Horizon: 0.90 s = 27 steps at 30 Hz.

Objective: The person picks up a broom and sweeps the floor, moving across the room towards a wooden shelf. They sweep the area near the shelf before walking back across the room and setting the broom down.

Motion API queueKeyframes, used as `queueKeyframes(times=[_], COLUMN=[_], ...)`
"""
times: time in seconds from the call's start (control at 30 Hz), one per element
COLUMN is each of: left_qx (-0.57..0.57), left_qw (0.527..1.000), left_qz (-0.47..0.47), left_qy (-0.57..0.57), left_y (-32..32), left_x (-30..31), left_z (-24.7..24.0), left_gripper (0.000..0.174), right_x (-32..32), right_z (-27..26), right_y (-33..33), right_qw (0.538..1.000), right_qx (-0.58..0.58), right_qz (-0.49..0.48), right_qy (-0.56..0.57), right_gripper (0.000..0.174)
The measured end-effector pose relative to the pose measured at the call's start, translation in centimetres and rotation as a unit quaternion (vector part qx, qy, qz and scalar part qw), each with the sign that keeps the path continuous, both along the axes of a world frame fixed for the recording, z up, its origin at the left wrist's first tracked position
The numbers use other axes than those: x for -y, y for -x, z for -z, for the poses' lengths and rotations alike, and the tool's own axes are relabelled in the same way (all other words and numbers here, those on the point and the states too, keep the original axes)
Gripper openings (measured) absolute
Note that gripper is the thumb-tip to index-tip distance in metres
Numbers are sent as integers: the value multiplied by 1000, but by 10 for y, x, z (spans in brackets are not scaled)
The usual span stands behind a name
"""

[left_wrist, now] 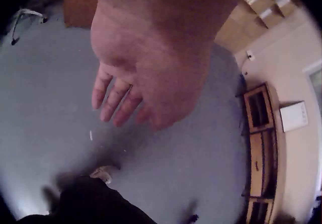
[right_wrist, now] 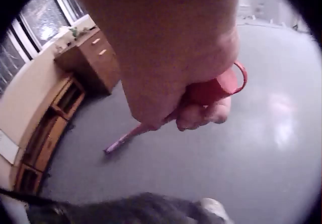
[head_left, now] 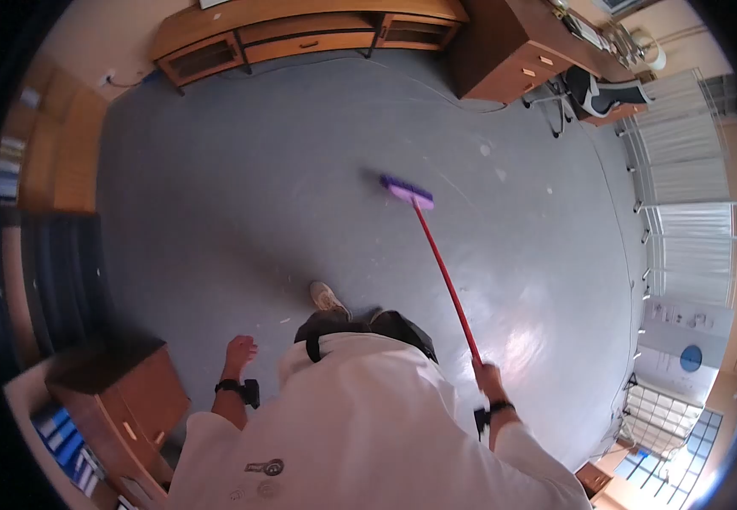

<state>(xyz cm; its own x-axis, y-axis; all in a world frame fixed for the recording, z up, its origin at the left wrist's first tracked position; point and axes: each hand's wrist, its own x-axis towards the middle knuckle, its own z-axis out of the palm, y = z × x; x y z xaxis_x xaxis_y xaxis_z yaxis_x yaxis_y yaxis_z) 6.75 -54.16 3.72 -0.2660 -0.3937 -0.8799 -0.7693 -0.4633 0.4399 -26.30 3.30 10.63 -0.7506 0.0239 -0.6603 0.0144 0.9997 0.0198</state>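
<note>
A broom with a purple and pink head (head_left: 408, 193) and a long red handle (head_left: 448, 282) reaches forward over the grey floor. My right hand (head_left: 489, 381) grips the handle near its upper end. In the right wrist view the red end cap (right_wrist: 217, 88) with a hanging loop sticks out of the fist, while the broom head (right_wrist: 114, 146) lies far off on the floor. My left hand (head_left: 240, 350) hangs at my side holding nothing. Its fingers (left_wrist: 113, 103) are loosely bent in the left wrist view.
Small white scraps (head_left: 284, 321) lie on the floor by my shoe (head_left: 326, 297). A low wooden cabinet (head_left: 309, 38) lines the far wall, a desk (head_left: 504, 59) and swivel chair (head_left: 594, 95) stand far right. White folding panels (head_left: 691, 229) run along the right, a brown cabinet (head_left: 130, 408) near left.
</note>
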Motion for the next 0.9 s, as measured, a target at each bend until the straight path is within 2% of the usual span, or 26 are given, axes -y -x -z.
queueKeyframes(times=[0.03,0.07,0.1,0.17,0.2,0.23,0.3,0.33,0.37,0.4,0.43,0.47,0.5,0.57,0.6,0.63,0.67,0.7,0.73,0.77,0.8,0.83,0.87,0.9], left_qx=[23,48,51,57,64,50,35,32,28,17,20,39,59,63,66,68,87,108,118,123,114,103,49,-12], left_qw=[999,996,995,996,996,997,998,996,993,993,993,992,991,993,995,995,996,993,990,989,984,978,971,954], left_qz=[-38,-76,-84,-63,-59,-55,-45,-59,-75,-78,-77,-78,-79,-78,-75,-70,-28,14,72,76,125,170,233,283], left_qy=[-2,-4,-1,22,29,22,27,55,82,84,83,87,90,54,21,21,-16,-51,-42,-44,-52,-60,17,103], left_y=[-14,-27,-38,-56,-65,-74,-91,-101,-108,-110,-116,-126,-134,-149,-154,-156,-152,-147,-142,-142,-138,-137,-144,-156], left_x=[-12,-25,-40,-65,-77,-89,-104,-116,-128,-139,-151,-163,-177,-206,-219,-235,-250,-262,-272,-274,-272,-270,-264,-249], left_z=[-5,-12,-20,-42,-54,-65,-79,-85,-87,-99,-96,-93,-90,-77,-72,-71,-71,-72,-76,-79,-79,-77,-66,-41], left_gripper=[24,26,26,29,29,31,34,32,30,29,29,30,31,29,28,28,24,20,15,15,13,11,9,9], right_x=[22,59,108,208,232,249,275,270,261,247,217,172,127,49,18,-18,-59,-123,-148,-202,-250,-291,-312,-348], right_z=[24,34,35,4,17,29,32,39,50,62,95,143,169,149,116,92,75,108,65,70,65,56,26,20], right_y=[31,65,93,128,139,147,136,130,126,120,112,103,91,56,34,15,-10,-40,-67,-102,-140,-174,-199,-227], right_qw=[1000,998,998,988,983,974,966,964,977,982,982,975,953,975,989,991,991,992,997,992,991,985,981,984], right_qx=[8,31,46,94,81,97,119,120,124,128,130,72,13,32,31,59,43,61,75,112,109,126,122,114], right_qz=[0,-37,-31,56,31,13,90,93,11,-71,-70,-177,-282,-203,-138,-119,-119,-108,-25,-26,23,23,91,25], right_qy=[16,30,15,112,165,203,212,218,170,118,118,114,109,82,43,17,33,2,-19,-49,-71,-115,-119,-135], right_gripper=[68,68,75,61,52,48,44,44,40,36,36,37,37,37,39,40,42,43,42,43,42,45,48,49])
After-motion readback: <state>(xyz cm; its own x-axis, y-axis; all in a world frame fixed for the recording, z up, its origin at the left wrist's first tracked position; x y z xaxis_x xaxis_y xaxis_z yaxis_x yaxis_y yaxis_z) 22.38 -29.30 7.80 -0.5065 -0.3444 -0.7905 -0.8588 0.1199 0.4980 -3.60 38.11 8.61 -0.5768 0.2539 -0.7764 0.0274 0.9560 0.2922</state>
